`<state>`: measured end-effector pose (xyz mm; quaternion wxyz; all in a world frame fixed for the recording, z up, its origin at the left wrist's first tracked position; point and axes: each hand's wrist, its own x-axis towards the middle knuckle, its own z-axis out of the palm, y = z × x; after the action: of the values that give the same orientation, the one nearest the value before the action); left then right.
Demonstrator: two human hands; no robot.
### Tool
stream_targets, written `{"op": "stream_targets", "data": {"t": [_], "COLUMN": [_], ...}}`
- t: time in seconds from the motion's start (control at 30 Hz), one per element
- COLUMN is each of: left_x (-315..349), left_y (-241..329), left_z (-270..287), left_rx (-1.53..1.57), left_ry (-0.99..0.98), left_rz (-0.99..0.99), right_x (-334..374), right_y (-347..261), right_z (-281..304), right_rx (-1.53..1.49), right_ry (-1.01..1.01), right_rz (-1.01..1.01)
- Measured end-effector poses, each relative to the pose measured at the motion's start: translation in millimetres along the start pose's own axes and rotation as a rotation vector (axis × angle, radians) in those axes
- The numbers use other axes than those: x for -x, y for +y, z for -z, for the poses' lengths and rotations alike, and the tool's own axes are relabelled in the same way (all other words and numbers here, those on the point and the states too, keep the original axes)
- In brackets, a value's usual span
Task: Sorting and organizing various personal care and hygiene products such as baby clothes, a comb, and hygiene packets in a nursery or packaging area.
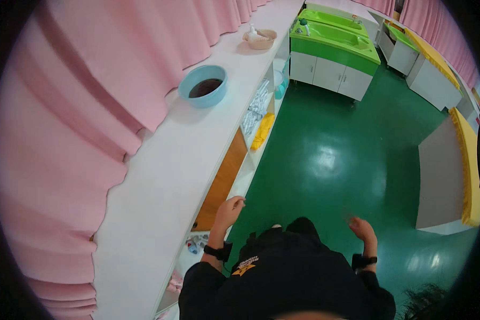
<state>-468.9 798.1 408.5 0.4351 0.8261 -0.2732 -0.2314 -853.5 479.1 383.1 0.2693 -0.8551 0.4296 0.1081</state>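
My left hand (230,209) hangs beside the front edge of the long white counter (138,224), its fingers loosely curled together with nothing seen in them. Lower right, my right hand (364,229) is held over the green floor (325,160), its fingertips smeared by motion. Each wrist wears a black band. Neither hand touches anything that I can see. Farther along the counter, out of reach of both hands, sits a light blue basin (222,96) with dark contents, possibly liquid.
Beyond the basin, a beige basket (261,42) holds a white pump bottle. Shelves under the counter hold striped cloth (256,106) and yellow cloth (262,132). A green-topped sink unit (338,64) stands ahead. Grey-sided furniture with a yellow cover (445,176) is at right. Pink curtains (74,133) line the left.
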Motion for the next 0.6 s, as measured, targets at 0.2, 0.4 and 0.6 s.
{"op": "stream_targets", "data": {"t": [0.2,0.4,0.6], "left_x": [-181,-341,-451], "left_y": [81,123,167], "left_z": [-30,-58,-59], "left_rx": [-0.129,-0.038,0.022], "left_ry": [-0.147,-0.035,0.129], "left_rz": [-0.1,-0.023,0.004], "right_x": [-108,-372,-597], "right_y": [81,27,-165], "right_z": [51,171,305], "right_rx": [-0.056,0.136,0.136], "right_ry": [0.03,0.108,0.109], "right_rz": [-0.238,-0.012,0.574]}}
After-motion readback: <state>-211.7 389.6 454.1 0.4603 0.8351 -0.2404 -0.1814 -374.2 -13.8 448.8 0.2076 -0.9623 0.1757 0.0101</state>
